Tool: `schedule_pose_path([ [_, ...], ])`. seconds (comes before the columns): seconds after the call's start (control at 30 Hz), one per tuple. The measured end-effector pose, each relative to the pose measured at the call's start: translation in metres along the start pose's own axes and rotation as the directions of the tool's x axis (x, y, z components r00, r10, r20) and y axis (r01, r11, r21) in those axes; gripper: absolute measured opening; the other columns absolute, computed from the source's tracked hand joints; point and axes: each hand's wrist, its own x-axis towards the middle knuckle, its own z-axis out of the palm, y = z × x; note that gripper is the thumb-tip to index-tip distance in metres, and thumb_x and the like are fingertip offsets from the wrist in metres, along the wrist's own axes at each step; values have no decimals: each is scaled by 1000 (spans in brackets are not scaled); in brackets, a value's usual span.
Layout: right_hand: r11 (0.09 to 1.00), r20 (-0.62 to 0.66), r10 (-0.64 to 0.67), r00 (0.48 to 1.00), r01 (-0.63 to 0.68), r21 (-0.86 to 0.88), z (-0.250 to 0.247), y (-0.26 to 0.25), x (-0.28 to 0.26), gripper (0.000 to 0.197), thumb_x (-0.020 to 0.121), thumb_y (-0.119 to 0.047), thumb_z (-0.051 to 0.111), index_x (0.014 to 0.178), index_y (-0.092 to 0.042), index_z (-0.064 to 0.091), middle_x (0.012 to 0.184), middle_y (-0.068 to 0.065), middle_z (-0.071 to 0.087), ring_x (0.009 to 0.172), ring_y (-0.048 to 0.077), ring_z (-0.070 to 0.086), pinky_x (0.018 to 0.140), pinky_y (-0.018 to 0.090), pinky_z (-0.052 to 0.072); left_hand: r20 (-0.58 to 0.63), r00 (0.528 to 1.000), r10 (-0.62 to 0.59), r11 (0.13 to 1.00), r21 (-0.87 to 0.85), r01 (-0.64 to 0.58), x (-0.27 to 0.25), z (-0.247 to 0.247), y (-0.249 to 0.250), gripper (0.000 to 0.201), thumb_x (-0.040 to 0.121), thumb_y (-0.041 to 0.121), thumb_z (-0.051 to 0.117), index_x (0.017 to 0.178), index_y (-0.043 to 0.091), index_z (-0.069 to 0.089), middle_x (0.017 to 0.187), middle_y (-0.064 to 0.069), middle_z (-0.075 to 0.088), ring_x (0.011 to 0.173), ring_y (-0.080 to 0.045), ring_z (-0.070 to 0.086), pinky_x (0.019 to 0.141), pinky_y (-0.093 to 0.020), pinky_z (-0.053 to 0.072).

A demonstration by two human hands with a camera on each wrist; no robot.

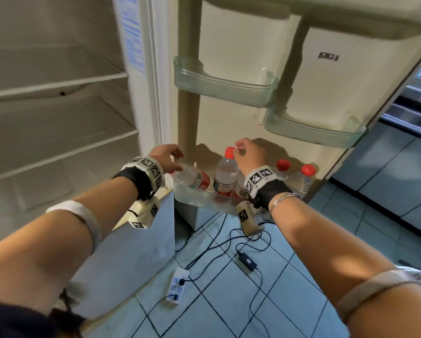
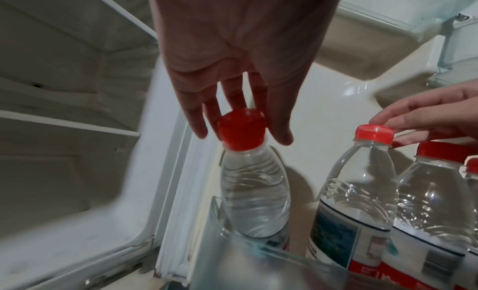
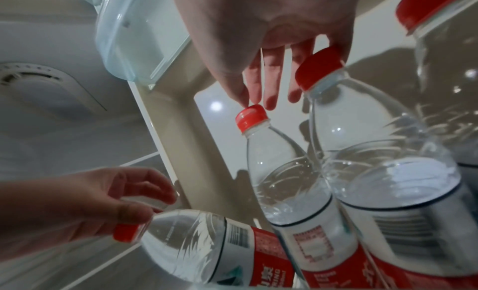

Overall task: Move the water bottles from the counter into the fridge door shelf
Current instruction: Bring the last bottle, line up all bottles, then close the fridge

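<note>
Your left hand (image 1: pixel 166 154) has its fingertips curled round the red cap of the leaning bottle (image 1: pixel 192 178), which sits at the hinge end of the bottom door shelf (image 1: pixel 194 201) and tilts hard towards the fridge body. In the left wrist view the fingers (image 2: pixel 280 130) bracket the cap rather than clamp it, so the hold looks light. Your right hand (image 1: pixel 249 154) pinches the cap of the upright bottle (image 1: pixel 226 173) next along, thumb and forefinger on the rim, the other fingers spread loosely. Two more bottles (image 1: pixel 299 178) stand farther right in the same shelf, close together; another seems to sit behind your right wrist, though it is partly hidden.

All the bottles you can see are already inside the shelf. The table they came from is out of sight, so you cannot tell whether any remain there.

The main risk is the leaning bottle. Its base is in the shelf, but its top hangs out past the shelf end. Let go now and it may tip over the low clear wall and drop onto the tiled floor (image 1: pixel 229 301), where a power strip (image 1: pixel 176 286) and cables lie. Stand it straight before you release.

Caps give poor purchase: a slip of the fingertips would let either bottle rock into its neighbours. The row is tight, so pushing the tilted one upright could shove the upright bottle sideways.
</note>
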Motion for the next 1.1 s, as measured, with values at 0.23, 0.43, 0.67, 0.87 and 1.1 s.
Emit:
schedule_pose_path([
  [0.23, 1000, 14, 15, 1000, -15, -17, 1, -3, -6, 20, 86, -31, 53, 100, -22, 63, 105, 2, 70, 99, 26, 63, 92, 42, 47, -121, 992, 29, 998, 50, -23, -6, 4, 0, 29, 69, 1, 70, 97, 7, 64, 102, -12, 70, 82, -18, 61, 85, -31, 53],
  [0.43, 1000, 26, 8, 1000, -8, 3, -4, 1, -7, 14, 88, -27, 54, 97, -21, 63, 107, 1, 70, 100, 25, 63, 94, 42, 46, -115, 975, 190, 980, 77, -182, 11, 8, 45, 35, 68, 2, 70, 101, 11, 64, 101, -8, 71, 98, -22, 64, 89, -30, 51],
  [0.67, 1000, 26, -20, 999, 20, 19, -18, 13, -7, 20, 91, -20, 54, 107, -14, 62, 113, 2, 68, 103, 20, 61, 76, 19, 37, -37, 974, 225, 973, 64, -223, 30, 22, 61, 36, 69, -2, 71, 103, 9, 64, 106, -8, 70, 96, -17, 63, 84, -22, 46],
  [0.87, 997, -41, 27, 999, -24, 78, -31, 29, -10, 18, 90, -17, 53, 104, -12, 63, 106, 6, 70, 100, 24, 64, 88, 37, 50, -54, 973, 224, 971, 96, -218, 32, 27, 63, 33, 80, -1, 55, 109, 10, 64, 113, -10, 68, 107, -23, 60, 85, -18, 38],
  [1.1, 991, -161, 75, 984, -56, 121, -58, 49, -25, 20, 90, -10, 50, 102, -14, 65, 106, 5, 69, 95, 23, 64, 78, 27, 47, -24, 973, 228, 967, 123, -224, 27, 35, 62, 36, 79, -1, 54, 112, 12, 63, 115, -11, 65, 107, -25, 59, 86, -23, 40],
])
